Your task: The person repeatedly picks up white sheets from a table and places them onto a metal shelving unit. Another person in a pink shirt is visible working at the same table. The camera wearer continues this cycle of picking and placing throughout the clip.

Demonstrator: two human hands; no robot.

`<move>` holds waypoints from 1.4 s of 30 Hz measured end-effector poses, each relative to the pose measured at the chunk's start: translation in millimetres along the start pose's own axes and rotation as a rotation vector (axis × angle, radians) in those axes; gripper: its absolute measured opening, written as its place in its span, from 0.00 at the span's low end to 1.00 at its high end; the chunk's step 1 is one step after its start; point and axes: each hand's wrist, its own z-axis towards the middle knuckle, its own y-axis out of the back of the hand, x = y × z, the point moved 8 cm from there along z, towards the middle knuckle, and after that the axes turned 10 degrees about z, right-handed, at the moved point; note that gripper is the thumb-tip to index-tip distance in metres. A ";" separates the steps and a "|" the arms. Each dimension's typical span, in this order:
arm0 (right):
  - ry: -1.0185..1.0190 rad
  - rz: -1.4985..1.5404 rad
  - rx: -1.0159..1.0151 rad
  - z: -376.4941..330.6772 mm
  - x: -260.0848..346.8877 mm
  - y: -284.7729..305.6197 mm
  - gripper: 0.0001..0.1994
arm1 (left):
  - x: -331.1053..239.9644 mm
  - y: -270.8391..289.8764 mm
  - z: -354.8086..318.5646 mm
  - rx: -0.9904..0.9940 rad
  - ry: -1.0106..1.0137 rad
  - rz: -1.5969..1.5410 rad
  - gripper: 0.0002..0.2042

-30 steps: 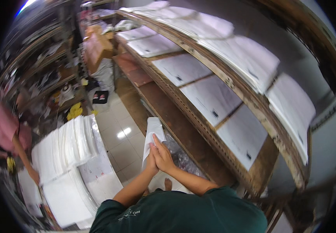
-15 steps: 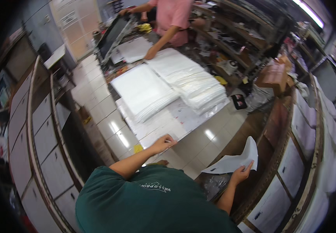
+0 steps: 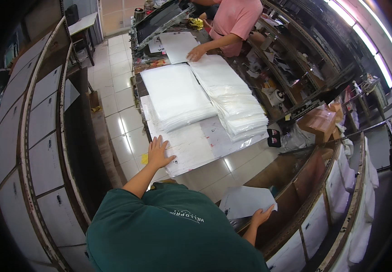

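Note:
My left hand (image 3: 159, 153) lies flat, fingers spread, on the near corner of a layer of white printed sheets (image 3: 196, 144) on the long table. My right hand (image 3: 261, 216) is low at my right side and grips the edge of one white sheet (image 3: 243, 202), held over the floor beside a wooden rack. Beyond my left hand lie two thick stacks of clear plastic bags (image 3: 178, 95), and the right stack (image 3: 237, 102) fans out toward the table's edge.
A person in a pink shirt (image 3: 234, 20) stands at the far end with a hand (image 3: 196, 53) on a white sheet. Curved racks of white sheets run along the left (image 3: 41, 136) and the right (image 3: 336, 217). A cardboard box (image 3: 318, 121) sits at right.
The view has swung from the rack to the table. My left hand has come down onto the white sheets, and my right hand has dropped lower with the single sheet.

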 end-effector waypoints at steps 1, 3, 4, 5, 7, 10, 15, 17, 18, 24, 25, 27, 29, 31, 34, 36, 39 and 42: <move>-0.011 -0.019 0.002 -0.9 -1.2 4.4 0.34 | -5.5 -7.0 7.6 0.067 -0.017 0.013 0.42; -0.030 -0.051 0.019 -2.0 -0.2 8.1 0.35 | -9.4 -17.7 17.6 0.201 -0.038 0.048 0.45; -0.053 -0.054 0.024 -3.7 -0.9 8.6 0.35 | -8.7 -26.9 21.3 0.306 -0.039 0.068 0.53; -0.075 -0.057 0.028 -5.0 -1.3 9.9 0.36 | -9.4 -31.7 22.1 0.368 -0.037 0.061 0.55; -0.104 -0.068 0.028 -6.7 -0.9 12.2 0.36 | -9.0 -36.0 18.8 0.494 -0.034 0.054 0.59; -0.117 -0.082 0.013 -9.1 -1.5 14.9 0.36 | -8.8 -41.3 21.9 0.595 -0.045 0.032 0.63; -0.096 -0.077 0.001 -14.2 -3.8 12.5 0.35 | -9.2 -46.6 23.9 0.687 -0.076 0.007 0.64; -0.103 -0.072 0.004 -17.5 2.6 9.9 0.35 | -9.3 -50.0 24.5 0.703 -0.083 0.019 0.64; -0.108 -0.069 0.005 -18.3 5.7 9.7 0.35 | -11.0 -49.9 25.1 0.706 -0.089 0.011 0.64; -0.045 -0.044 0.024 -23.7 16.8 -5.9 0.35 | -9.2 -48.4 24.8 0.713 -0.099 -0.001 0.64; -0.037 -0.041 0.022 -23.9 16.9 -8.3 0.35 | -9.8 -47.7 25.1 0.715 -0.102 -0.001 0.64; -0.021 -0.036 0.020 -24.4 18.7 -13.0 0.35 | -9.5 -47.6 24.9 0.717 -0.106 0.000 0.64; -0.061 -0.023 0.033 -22.5 22.1 -17.9 0.35 | -9.1 -49.7 25.4 0.716 -0.109 0.001 0.64; -0.083 -0.011 0.038 -21.5 27.8 -21.3 0.35 | -8.2 -52.2 25.2 0.707 -0.112 -0.002 0.64; -0.099 -0.017 0.039 -20.0 36.1 -24.2 0.35 | -7.9 -51.2 24.7 0.704 -0.111 -0.010 0.64; -0.128 -0.054 0.048 -18.3 39.2 -26.7 0.36 | -7.4 -50.6 23.5 0.704 -0.108 -0.011 0.63; -0.151 -0.068 0.035 -16.7 34.6 -29.9 0.37 | -8.2 -49.1 23.5 0.699 -0.111 -0.006 0.63; -0.090 -0.101 0.002 -16.5 16.9 -33.6 0.37 | -11.0 -47.6 23.9 0.700 -0.127 -0.004 0.63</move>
